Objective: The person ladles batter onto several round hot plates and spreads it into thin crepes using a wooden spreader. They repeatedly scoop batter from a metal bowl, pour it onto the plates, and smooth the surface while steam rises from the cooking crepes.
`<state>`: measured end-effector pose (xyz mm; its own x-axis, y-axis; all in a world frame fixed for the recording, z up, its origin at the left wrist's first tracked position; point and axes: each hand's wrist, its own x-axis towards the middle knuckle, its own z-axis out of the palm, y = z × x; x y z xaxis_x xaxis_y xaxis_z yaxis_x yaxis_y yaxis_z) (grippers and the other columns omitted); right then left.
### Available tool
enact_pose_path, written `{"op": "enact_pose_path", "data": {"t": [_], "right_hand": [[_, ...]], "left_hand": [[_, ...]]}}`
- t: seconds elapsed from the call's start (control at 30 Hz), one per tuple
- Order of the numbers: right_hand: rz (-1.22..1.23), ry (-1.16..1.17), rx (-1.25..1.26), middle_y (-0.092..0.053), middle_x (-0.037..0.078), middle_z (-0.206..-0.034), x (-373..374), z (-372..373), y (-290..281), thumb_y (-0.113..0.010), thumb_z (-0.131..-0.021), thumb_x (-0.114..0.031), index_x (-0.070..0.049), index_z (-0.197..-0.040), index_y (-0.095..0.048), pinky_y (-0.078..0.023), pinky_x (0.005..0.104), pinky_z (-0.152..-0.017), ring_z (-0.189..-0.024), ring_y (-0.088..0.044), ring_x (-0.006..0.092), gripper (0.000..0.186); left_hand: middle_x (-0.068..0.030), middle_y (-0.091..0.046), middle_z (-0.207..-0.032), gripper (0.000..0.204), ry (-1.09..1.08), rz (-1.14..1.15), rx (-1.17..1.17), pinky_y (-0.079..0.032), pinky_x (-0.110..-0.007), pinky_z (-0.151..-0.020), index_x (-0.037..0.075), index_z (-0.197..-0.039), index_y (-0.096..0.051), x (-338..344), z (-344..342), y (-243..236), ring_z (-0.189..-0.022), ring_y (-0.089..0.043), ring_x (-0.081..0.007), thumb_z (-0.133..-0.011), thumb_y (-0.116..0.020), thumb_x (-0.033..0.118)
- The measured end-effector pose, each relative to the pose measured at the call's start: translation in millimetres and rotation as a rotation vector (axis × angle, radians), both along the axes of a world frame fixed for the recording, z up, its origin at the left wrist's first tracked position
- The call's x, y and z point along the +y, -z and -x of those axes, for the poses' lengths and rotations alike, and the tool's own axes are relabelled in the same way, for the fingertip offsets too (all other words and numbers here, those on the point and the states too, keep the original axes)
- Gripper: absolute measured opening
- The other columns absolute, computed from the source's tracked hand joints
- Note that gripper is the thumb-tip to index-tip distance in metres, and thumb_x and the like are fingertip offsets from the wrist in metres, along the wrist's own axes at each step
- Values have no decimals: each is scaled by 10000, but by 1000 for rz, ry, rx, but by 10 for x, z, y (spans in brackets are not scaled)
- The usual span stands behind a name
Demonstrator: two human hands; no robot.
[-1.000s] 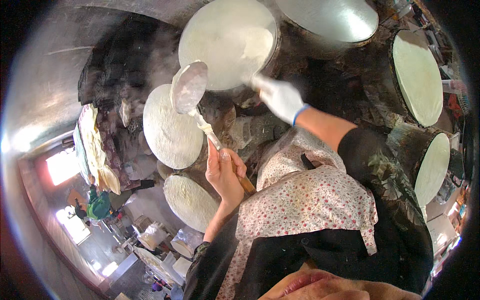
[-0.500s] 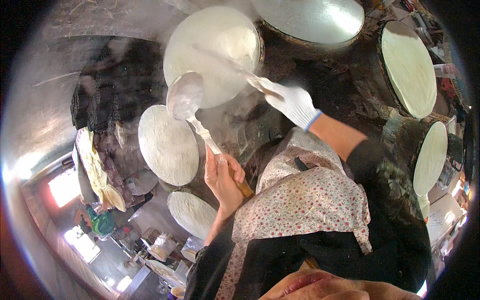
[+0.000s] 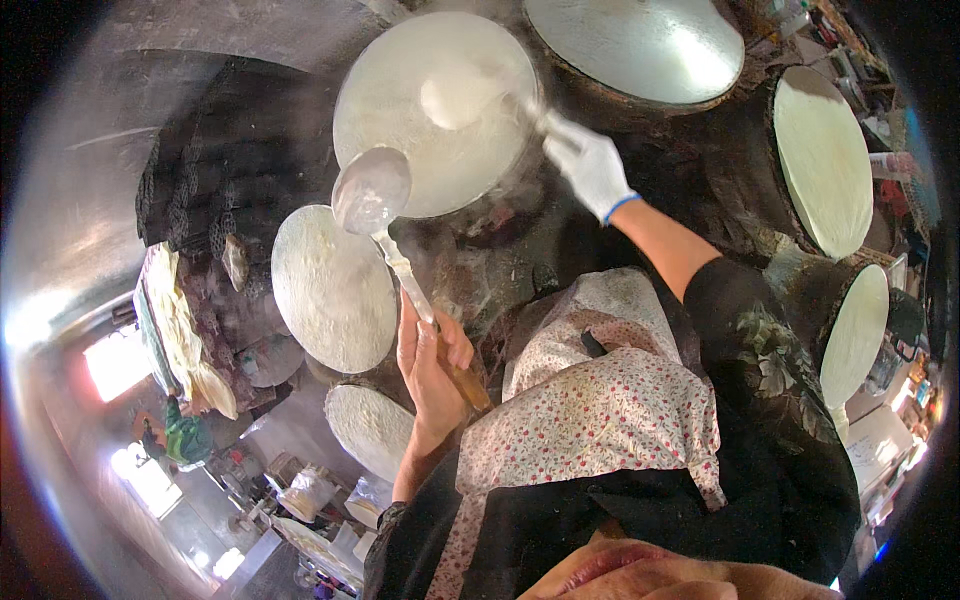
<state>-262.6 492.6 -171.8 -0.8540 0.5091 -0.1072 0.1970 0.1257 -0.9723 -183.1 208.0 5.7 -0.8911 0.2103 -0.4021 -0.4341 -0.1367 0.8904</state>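
Observation:
My left hand [image 3: 433, 375] is closed on the long handle of a metal ladle [image 3: 372, 190], its batter-smeared bowl over the lower edge of a large round griddle [image 3: 385, 110] coated in pale batter. My right hand [image 3: 585, 165], in a white glove with blue cuff, grips a blurred spreading tool [image 3: 530, 115] at that griddle's right side. A whiter, rounded patch [image 3: 450, 105] lies near the griddle's middle, under steam. Directly left of the ladle's handle is another round griddle [image 3: 330, 285] covered with a textured white layer.
More round griddles surround me: a bare shiny one [image 3: 630, 40] at top right, coated ones at right [image 3: 820, 160] [image 3: 855, 330] and lower left [image 3: 365, 430]. Pale sheets [image 3: 185, 330] hang at left. A person in green [image 3: 185, 435] is beyond them, near windows and cluttered equipment.
My right hand and its tool have risen since half a second ago. A whiter rounded patch now shows on the middle griddle. My left hand still grips the ladle.

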Motion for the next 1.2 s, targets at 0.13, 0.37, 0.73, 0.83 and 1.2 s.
{"op": "enact_pose_path", "data": {"t": [0.13,0.37,0.73,0.83,1.2], "right_hand": [[-175,-219,54,-718,201,-1294,101,148,-85,-602,-1023,-401,-90,-1359,-699,-562,382,-985,-1170,-708,377,469],[-249,-244,-159,-709,114,-1391,120,-314,84,-680,-1034,-262,-121,-1430,-662,-497,319,-1099,-1282,-678,252,421],[-214,-404,-369,-701,98,-1381,-40,-372,104,-669,-1029,-359,-172,-1420,-670,-541,356,-1042,-1244,-691,273,433],[-20,-444,-272,-677,139,-1411,-167,-373,-71,-666,-1037,-335,-119,-1420,-664,-521,335,-1068,-1282,-672,271,440],[-124,-386,-229,-711,108,-1381,-134,-796,-674,-675,-1043,-183,-55,-1449,-644,-485,281,-1070,-1228,-663,161,427]], "left_hand": [[-13,-504,-890,603,9,54,108,-400,-227,-457,65,-1687,-256,122,510,159,-624,-444,-66,-1147,-478,217],[-31,-566,-925,536,-9,-196,45,-406,-231,-509,130,-1664,-354,305,1359,626,-635,-437,-80,-1145,-472,192],[-72,-567,-916,362,-184,-363,-452,-382,-253,-535,123,-1482,-499,399,1003,723,-647,-443,-98,-1122,-465,102],[-42,-520,-866,96,-276,-728,-676,-391,-246,-513,50,-1142,-526,415,1031,598,-618,-426,-86,-1123,-453,109],[-34,-414,-874,328,-306,-1238,-615,-442,-263,-401,-63,-1379,-449,-454,507,-213,-540,-451,-93,-1158,-345,154]]}}
